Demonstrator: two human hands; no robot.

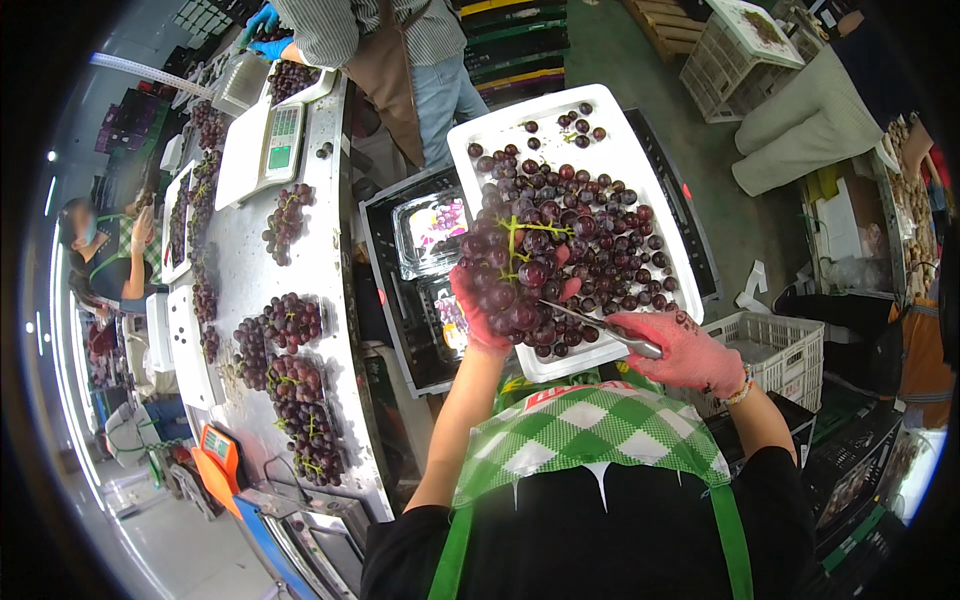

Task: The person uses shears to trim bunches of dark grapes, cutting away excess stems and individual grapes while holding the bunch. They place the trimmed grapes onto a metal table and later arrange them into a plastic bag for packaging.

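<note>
My left hand point(480, 311), in a pink glove, holds up a large bunch of dark red grapes point(499, 262) with green stems showing on top. In my right hand point(675, 351), also gloved in pink, is a pair of metal scissors point(626, 337), whose tips touch or nearly touch the bunch's lower right side. Whether the blades are parted cannot be told. Below the bunch lies a white plastic tray point(540, 120) with many loose grapes point(637, 259). It rests across a black crate point(397, 337) that holds clear packs of grapes point(431, 232) with printed labels.
On the metal table point(300, 157) at left are several grape bunches point(300, 405), a white scale point(270, 161) and an orange scale point(217, 465). A co-worker in blue gloves point(270, 49) stands beyond it. A white plastic crate point(780, 360) stands at right, near other people.
</note>
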